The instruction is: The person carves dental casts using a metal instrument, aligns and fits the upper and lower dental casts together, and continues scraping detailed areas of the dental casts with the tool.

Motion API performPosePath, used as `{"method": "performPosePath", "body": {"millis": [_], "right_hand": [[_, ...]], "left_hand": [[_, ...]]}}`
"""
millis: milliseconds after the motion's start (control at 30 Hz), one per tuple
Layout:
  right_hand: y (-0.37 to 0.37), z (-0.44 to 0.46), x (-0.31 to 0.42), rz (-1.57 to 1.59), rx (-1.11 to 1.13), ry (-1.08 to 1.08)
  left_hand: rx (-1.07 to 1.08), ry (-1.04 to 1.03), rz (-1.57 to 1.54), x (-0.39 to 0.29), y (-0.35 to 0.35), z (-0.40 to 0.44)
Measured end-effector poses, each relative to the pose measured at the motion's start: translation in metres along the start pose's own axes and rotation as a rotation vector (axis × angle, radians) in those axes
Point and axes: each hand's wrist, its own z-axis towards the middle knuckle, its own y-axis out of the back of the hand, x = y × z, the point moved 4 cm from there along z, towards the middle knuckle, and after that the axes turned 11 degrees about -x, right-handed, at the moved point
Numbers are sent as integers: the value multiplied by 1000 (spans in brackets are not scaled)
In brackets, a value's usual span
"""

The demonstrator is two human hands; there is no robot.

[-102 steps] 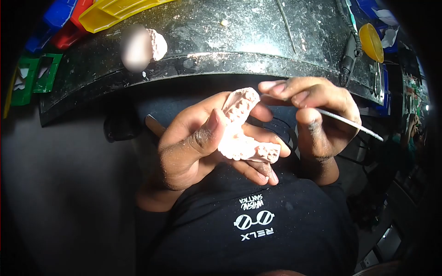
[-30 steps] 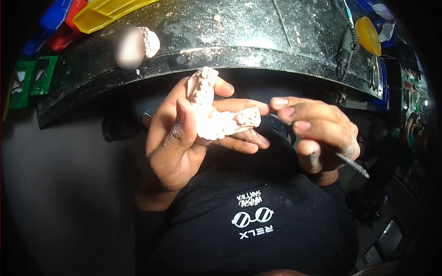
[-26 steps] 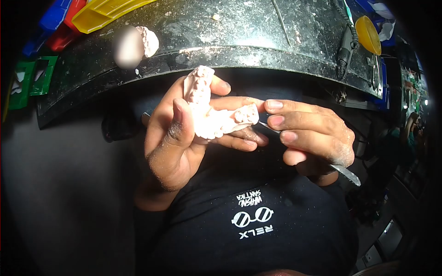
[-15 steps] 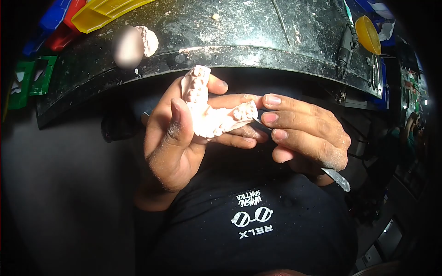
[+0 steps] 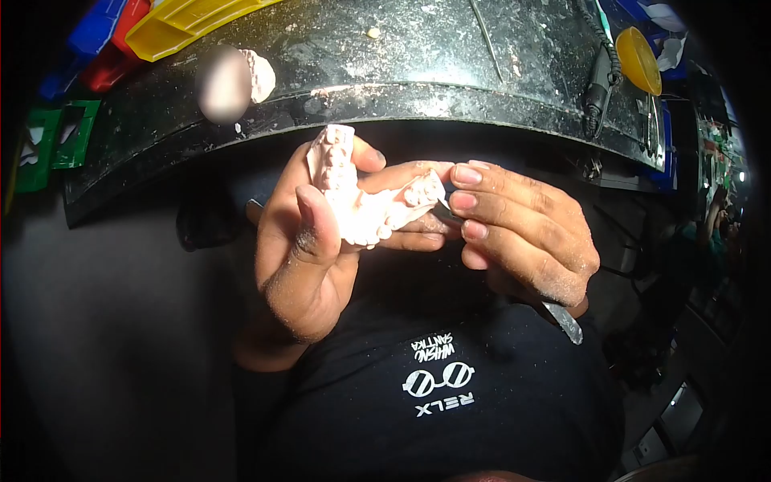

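A pale plaster dental model, a horseshoe-shaped arch of teeth, rests in my left hand. The thumb presses on its near left side, and other fingers support it from behind and below. My right hand pinches a metal plaster knife whose flat, whitish-dusted end sticks out below the palm. The knife's thin opposite tip lies at the right end of the arch, by the last molar; whether it touches I cannot tell. Most of the handle is hidden by my fingers. Dust coats both hands.
On the dusty black bench lies another plaster piece, partly covered by a blurred oval. A thin rod, a black corded handpiece and a yellow bowl are there too. Yellow tray and green bin stand left.
Both hands have shifted slightly left, carrying the dental model and the knife. The model's left arm sits a little lower, and the knife's flat end has swung left and down.
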Motion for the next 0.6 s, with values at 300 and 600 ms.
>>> {"method": "performPosePath", "body": {"millis": [300,600], "right_hand": [[-3,-1,-4,-22,0,72],[-1,-2,-4,57,7,7]], "left_hand": [[-124,28,108,1,-3,2],[-153,172,-120,9,8,5]]}}
